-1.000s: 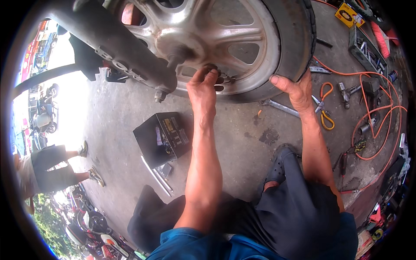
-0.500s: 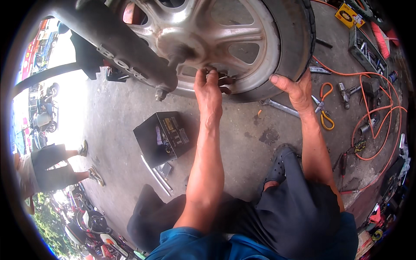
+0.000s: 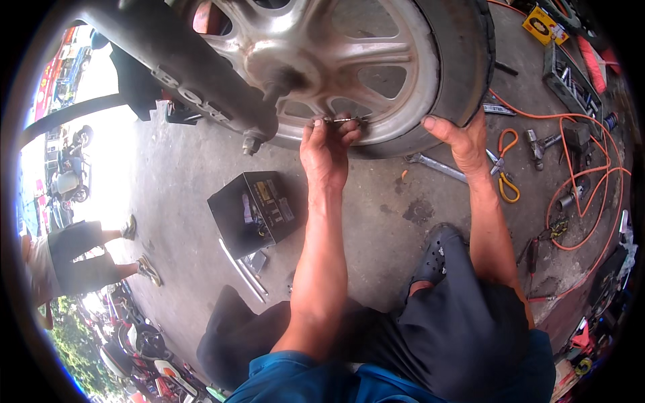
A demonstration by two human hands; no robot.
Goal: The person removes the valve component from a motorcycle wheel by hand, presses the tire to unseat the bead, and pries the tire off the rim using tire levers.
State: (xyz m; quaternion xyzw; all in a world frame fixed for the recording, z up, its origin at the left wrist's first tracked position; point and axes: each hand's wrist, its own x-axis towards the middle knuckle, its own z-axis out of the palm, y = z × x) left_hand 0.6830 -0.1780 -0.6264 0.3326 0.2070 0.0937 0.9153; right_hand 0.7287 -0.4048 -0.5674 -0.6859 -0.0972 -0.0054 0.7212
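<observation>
Wheel (image 3: pixel 353 52) and tyre (image 3: pixel 463 57) filled the top of my view through the head camera, farther out than the arms that reached toward them. At the left, a grey fork leg (image 3: pixel 188 77) slanted down across the wheel's face, and a black box (image 3: pixel 235 218) sat below it on the floor (image 3: pixel 383 248). Next came the left hand (image 3: pixel 326 154), raised to the lower rim (image 3: pixel 396 127), its fingers partly curled at a thin metal piece (image 3: pixel 346 119); I could not tell whether they pinched it or merely touched it. That piece lay just beyond the palm, its long axis roughly left to right, and the left hand was clearly the nearer. A wrench (image 3: pixel 437 166) lay beyond, then the right hand (image 3: pixel 463 142), which had hold of the tyre: thumb spread on the sidewall, fingers mostly hidden round the outer edge. Rightmost, orange-handled shears (image 3: pixel 498 164) lay just beside that wrist.
</observation>
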